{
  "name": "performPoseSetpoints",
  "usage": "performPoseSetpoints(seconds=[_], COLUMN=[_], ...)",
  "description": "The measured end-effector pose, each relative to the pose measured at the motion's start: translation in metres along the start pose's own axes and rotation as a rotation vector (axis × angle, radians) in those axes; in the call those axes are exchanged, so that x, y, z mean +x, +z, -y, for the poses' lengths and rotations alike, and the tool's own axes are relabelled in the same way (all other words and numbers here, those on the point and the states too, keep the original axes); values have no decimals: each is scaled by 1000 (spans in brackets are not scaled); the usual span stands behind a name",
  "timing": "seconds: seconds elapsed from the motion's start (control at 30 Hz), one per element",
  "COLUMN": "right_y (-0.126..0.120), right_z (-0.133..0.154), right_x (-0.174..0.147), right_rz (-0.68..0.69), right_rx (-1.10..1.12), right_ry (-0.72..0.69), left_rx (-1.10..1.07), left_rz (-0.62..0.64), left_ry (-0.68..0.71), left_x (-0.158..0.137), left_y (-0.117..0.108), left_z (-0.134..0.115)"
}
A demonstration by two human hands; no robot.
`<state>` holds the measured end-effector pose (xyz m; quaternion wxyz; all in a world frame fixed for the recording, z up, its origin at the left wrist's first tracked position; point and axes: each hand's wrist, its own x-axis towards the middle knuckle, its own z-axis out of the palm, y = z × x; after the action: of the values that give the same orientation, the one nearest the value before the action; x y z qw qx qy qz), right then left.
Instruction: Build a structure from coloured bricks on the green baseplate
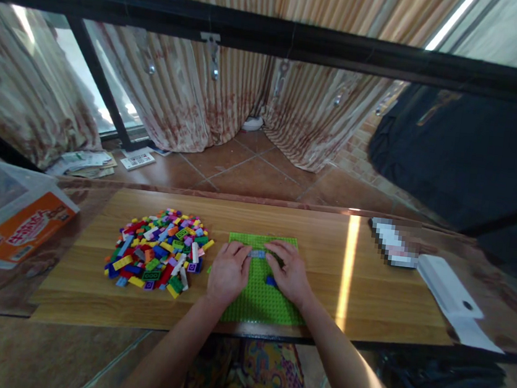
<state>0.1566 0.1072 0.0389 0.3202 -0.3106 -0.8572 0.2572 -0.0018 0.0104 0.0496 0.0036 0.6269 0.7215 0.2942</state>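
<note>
A green studded baseplate (250,308) lies on the wooden board in front of me. Near its far side is a light blue toy brick (258,254), between my two hands. My left hand (230,272) is closed with thumb and fingertips at the brick's left end. From the other side, my right hand (290,272) has curled fingers and thumb at its right end. Whether the brick is pressed onto the studs I cannot tell. A dark blue brick (271,280) sits on the plate, partly under my right hand. A bit of bright green shows beside my left hand.
Left of the plate is a heap of mixed coloured bricks (158,251). A clear plastic box with an orange label (21,229) stands at the far left. At right lie a pixelated phone-like object (393,242) and a white holder (451,287). A black bar (276,37) crosses above.
</note>
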Motion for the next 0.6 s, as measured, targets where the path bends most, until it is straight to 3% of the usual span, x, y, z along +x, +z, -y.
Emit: performPoseSetpoints(seconds=[0.23, 0.6], right_y=[0, 0], right_z=[7, 7], right_x=[-1, -2], right_rz=[119, 125], right_rx=[-192, -203], right_ry=[-72, -94], left_rx=[26, 33], left_rz=[3, 2], left_ry=[15, 16], left_x=[-1, 0], left_y=[0, -2], left_z=[1, 0])
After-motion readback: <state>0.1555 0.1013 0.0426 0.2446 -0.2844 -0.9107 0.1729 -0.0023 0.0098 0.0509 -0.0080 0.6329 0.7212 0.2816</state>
